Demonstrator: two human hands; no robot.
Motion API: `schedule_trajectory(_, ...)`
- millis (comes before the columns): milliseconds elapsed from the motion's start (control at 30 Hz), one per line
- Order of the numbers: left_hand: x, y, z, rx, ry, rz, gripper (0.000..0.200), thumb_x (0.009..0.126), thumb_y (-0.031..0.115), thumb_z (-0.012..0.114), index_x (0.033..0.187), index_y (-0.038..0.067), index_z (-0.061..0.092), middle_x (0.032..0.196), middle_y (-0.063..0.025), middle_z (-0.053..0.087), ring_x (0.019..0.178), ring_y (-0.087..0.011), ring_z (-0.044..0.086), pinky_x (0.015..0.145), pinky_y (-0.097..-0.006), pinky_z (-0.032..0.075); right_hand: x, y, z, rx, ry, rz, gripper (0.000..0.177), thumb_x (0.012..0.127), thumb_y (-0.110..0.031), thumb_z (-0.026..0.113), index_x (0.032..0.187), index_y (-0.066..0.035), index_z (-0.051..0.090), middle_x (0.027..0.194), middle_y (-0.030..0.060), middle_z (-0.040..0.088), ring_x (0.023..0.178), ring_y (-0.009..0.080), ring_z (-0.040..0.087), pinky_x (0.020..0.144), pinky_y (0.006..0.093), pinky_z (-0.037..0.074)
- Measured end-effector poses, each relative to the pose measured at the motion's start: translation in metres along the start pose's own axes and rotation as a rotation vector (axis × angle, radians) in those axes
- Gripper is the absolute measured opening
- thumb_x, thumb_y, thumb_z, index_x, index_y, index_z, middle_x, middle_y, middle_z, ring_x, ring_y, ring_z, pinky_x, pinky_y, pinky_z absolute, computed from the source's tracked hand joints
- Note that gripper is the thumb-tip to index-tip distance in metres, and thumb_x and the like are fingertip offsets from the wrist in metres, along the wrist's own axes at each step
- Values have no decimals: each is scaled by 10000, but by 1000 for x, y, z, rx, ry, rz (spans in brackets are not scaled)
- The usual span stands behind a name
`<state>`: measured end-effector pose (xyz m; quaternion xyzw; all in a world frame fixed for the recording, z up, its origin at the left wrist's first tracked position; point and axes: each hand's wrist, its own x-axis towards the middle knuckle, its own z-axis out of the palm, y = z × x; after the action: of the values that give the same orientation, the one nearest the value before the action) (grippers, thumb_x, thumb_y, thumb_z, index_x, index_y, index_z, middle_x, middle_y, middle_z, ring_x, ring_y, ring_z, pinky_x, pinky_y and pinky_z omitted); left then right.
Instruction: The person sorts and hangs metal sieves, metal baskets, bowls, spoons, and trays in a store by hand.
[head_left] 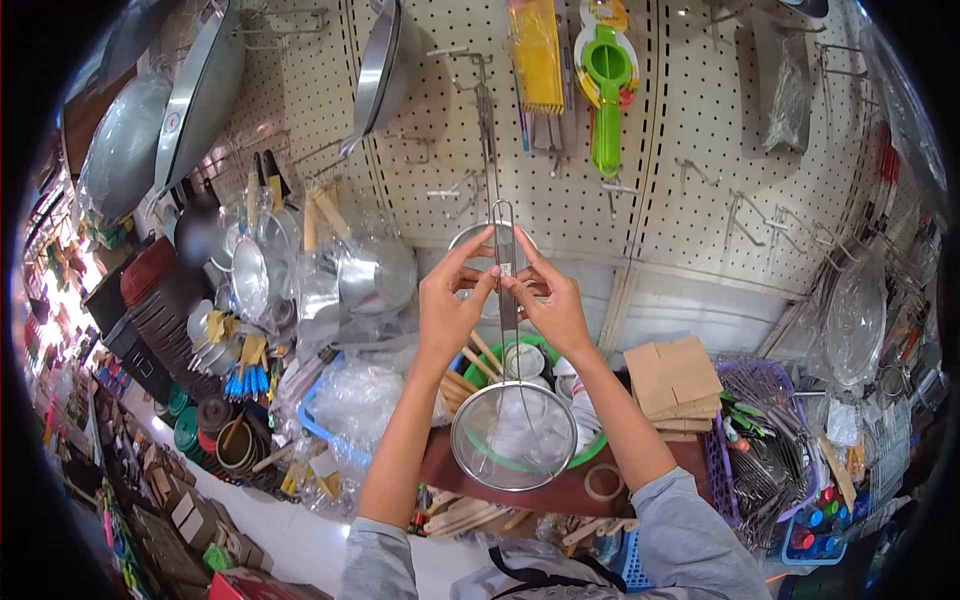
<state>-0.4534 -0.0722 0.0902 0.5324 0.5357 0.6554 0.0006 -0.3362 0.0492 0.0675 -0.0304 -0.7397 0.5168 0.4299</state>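
A metal mesh skimmer [512, 435] with a long flat handle hangs upright in front of me, its round wire basket at the bottom. My left hand [452, 298] and my right hand [548, 298] both pinch the handle near a small white label, one from each side. Behind the hands a second round strainer [470, 240] hangs on the white pegboard [640, 190]. Below the basket stands a green basin [590, 450] holding white bowls and wooden utensils.
Large steel woks [200, 100] and a pan [385, 65] hang upper left. A green citrus squeezer [606, 90] hangs on the pegboard. Folded cardboard [675, 380] and a purple basket [765, 450] of utensils lie at right; wrapped pots [375, 275] crowd the left.
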Motion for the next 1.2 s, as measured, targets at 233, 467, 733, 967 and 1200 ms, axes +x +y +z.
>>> schedule_trajectory(233, 68, -2, -15, 14, 61, 146, 519, 913, -30, 711, 1407, 103, 623, 1097, -117, 736, 801, -150, 728, 725, -294, 572, 65, -18, 2, -168, 4, -141, 699, 983, -180, 716, 1607, -226, 403, 829, 34, 701, 669, 82, 584, 598, 280, 529)
schedule_trajectory(467, 117, 3, -22, 82, 181, 306, 554, 905, -56, 691, 1425, 110, 597, 1048, -128, 728, 803, -177, 733, 733, -326, 588, 122, -30, 13, -294, 32, -315, 685, 1001, -187, 686, 1616, -206, 384, 825, 79, 689, 704, 130, 618, 702, 312, 536)
schedule_trajectory(733, 157, 9, -38, 58, 130, 273, 577, 921, -52, 681, 1463, 107, 566, 1074, -124, 711, 859, -157, 725, 778, -314, 594, 161, -40, 20, -386, 70, -369, 688, 1015, -224, 668, 1626, -199, 354, 814, 92, 665, 681, 155, 613, 693, 320, 528)
schedule_trajectory(967, 177, 4, -41, 59, 128, 296, 566, 920, -52, 671, 1456, 100, 572, 1074, -122, 713, 832, -169, 729, 749, -318, 592, 178, -43, 22, -455, 96, -357, 685, 1020, -238, 657, 1628, -186, 346, 800, 103, 641, 690, 172, 613, 718, 341, 532)
schedule_trajectory(1200, 195, 1, -43, 82, 81, 253, 557, 908, -16, 670, 1445, 90, 569, 1067, -129, 717, 817, -197, 740, 743, -331, 587, 191, -41, 21, -488, 118, -319, 687, 1018, -217, 652, 1628, -180, 340, 823, 128, 638, 732, 203, 624, 743, 357, 538)
